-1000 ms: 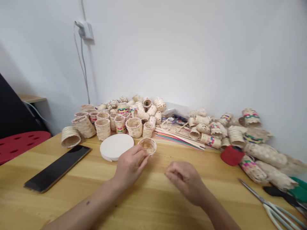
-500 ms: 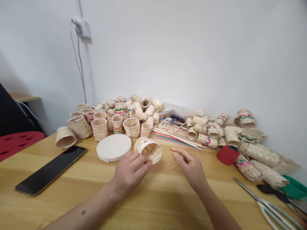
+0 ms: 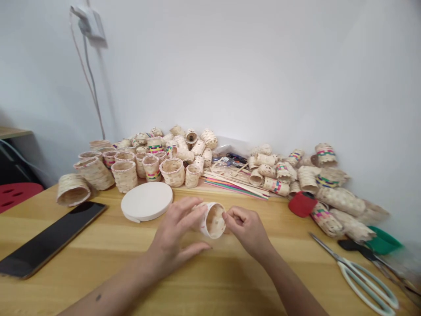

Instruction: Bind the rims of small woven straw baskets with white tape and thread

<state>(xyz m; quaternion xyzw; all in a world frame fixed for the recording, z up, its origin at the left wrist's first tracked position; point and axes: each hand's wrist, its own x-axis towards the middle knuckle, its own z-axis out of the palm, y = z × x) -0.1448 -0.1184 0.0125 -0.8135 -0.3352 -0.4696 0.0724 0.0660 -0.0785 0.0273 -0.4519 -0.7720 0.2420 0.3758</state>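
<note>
A small woven bamboo basket (image 3: 215,221) lies on its side between my hands, its round mouth turned toward the right. Pinched fingers of my right hand (image 3: 248,230) grip the right edge of its rim. My left hand (image 3: 177,228) is open at the basket's left side, fingers resting against the wall and thumb spread away below it. Pinkish marks show on the outer wall near the rim. Whether the right fingers also hold a thread cannot be made out. To the left of my left hand lies a flat white roll of tape (image 3: 147,202).
Several finished baskets (image 3: 124,176) stand at the back left, and more woven pieces (image 3: 276,186) are heaped at the back right. Coloured strips (image 3: 235,186) lie between them. A phone (image 3: 52,239) is at left; scissors (image 3: 355,276) and a red object (image 3: 301,204) are at right.
My right hand has moved left and closed on the basket's rim. My left hand has loosened from its grip, thumb now spread. The camera view has turned slightly right.
</note>
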